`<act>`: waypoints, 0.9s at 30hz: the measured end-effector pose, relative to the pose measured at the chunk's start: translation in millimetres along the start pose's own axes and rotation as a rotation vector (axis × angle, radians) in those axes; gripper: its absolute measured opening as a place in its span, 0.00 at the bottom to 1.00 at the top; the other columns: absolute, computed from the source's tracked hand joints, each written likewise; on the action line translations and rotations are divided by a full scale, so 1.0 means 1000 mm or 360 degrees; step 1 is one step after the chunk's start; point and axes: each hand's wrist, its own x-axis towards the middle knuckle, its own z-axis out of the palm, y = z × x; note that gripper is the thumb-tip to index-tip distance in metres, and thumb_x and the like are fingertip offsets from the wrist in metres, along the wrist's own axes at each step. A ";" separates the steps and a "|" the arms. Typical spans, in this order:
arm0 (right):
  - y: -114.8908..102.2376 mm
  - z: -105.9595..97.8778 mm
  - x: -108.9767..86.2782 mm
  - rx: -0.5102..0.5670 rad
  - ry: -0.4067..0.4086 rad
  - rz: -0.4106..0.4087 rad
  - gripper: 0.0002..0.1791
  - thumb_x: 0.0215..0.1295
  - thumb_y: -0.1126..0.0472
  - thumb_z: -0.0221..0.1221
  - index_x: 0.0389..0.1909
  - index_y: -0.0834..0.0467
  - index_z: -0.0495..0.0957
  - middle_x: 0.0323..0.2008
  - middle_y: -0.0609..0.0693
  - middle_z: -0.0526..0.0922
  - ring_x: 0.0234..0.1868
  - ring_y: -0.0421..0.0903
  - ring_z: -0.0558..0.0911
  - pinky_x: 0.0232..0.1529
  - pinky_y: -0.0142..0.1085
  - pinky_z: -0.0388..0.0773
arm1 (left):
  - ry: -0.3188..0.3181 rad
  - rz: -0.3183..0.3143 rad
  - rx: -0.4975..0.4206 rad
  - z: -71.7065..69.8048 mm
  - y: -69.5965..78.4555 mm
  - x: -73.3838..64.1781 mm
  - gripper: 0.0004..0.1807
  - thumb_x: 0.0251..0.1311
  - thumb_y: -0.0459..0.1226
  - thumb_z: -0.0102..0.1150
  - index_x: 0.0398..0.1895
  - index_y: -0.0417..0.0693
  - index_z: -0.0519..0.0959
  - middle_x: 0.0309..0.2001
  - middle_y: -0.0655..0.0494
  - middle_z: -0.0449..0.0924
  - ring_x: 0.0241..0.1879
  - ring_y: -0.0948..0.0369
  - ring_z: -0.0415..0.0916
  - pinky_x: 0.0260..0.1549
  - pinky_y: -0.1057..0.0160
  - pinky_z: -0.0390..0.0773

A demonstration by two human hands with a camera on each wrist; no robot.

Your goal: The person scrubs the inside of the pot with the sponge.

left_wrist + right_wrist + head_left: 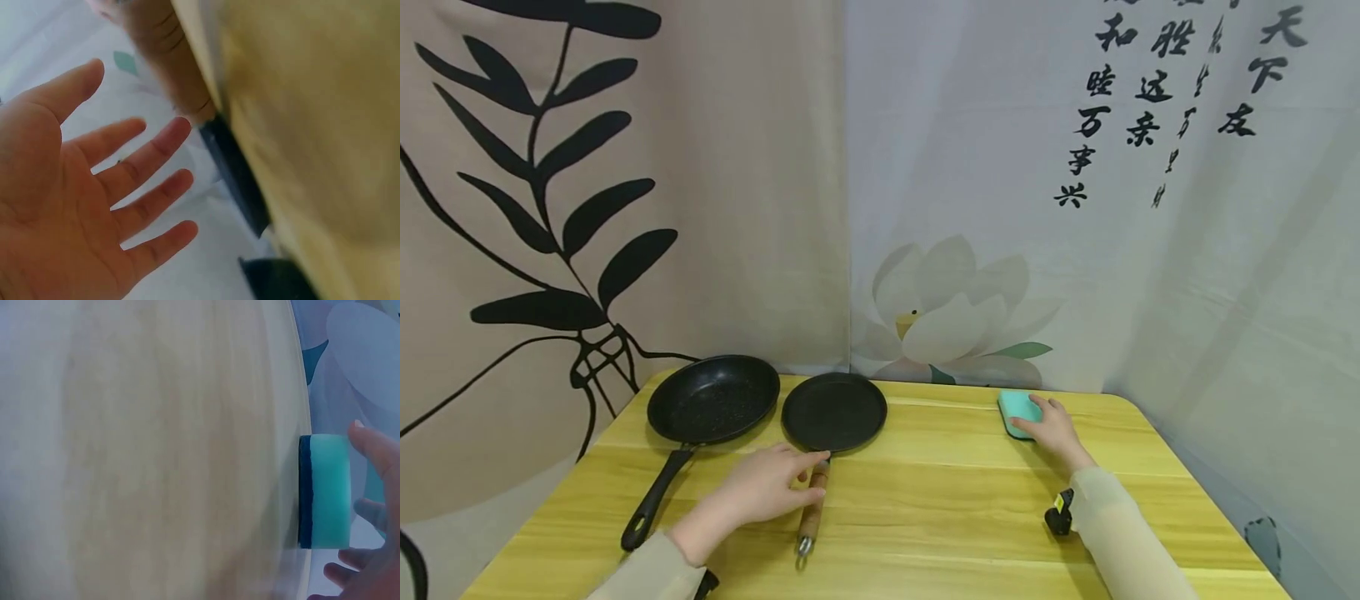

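A flat black griddle pan [834,412] with a wooden handle [813,502] lies on the table. Close over that handle is my left hand [767,487]; the left wrist view shows its fingers [147,153] spread, the palm holding nothing. A turquoise sponge [1019,412] with a dark scouring layer [305,491] underneath lies flat near the table's back edge. My right hand [1054,429] reaches over the sponge, thumb and fingers apart. From the right wrist, the thumb [374,445] appears right at the sponge's upper corner, with the other fingers loosely bent beside it.
Left of the griddle pan, a deeper black frying pan [715,402] has its dark handle [657,500] pointing toward the front. Everything lies on a yellow wood-grain table [940,500]. Printed curtains [760,208] hang right behind the table and along its right side.
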 end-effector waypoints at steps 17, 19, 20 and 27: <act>-0.007 0.001 0.004 -0.0047 -0.0001 -0.0012 0.47 0.60 0.45 0.65 0.70 0.70 0.58 0.66 0.79 0.55 0.65 0.75 0.56 0.60 0.67 0.59 | -0.0155 -0.0125 -0.0332 0.024 0.003 0.000 0.45 0.58 0.58 0.62 0.69 0.34 0.65 0.22 0.59 0.78 0.23 0.63 0.75 0.22 0.60 0.76; -0.007 0.002 0.004 -0.0053 -0.0008 -0.0012 0.47 0.60 0.45 0.65 0.70 0.70 0.58 0.65 0.79 0.55 0.65 0.75 0.57 0.60 0.67 0.60 | -0.0167 -0.0132 -0.0372 0.024 0.003 -0.001 0.45 0.58 0.57 0.63 0.68 0.32 0.64 0.31 0.52 0.84 0.31 0.60 0.80 0.30 0.56 0.79; -0.007 0.002 0.004 -0.0058 -0.0010 -0.0008 0.47 0.60 0.45 0.65 0.70 0.70 0.58 0.65 0.78 0.56 0.64 0.75 0.57 0.60 0.67 0.61 | -0.0174 -0.0135 -0.0393 0.024 0.003 -0.001 0.46 0.58 0.56 0.63 0.69 0.32 0.64 0.36 0.50 0.85 0.33 0.60 0.80 0.32 0.56 0.80; -0.007 0.006 0.004 -0.0050 -0.0005 -0.0003 0.44 0.61 0.50 0.66 0.69 0.71 0.59 0.63 0.77 0.61 0.62 0.73 0.63 0.58 0.64 0.64 | -0.0300 -0.0206 -0.0721 0.025 0.003 -0.004 0.50 0.60 0.54 0.63 0.73 0.32 0.52 0.21 0.58 0.79 0.13 0.62 0.73 0.12 0.63 0.73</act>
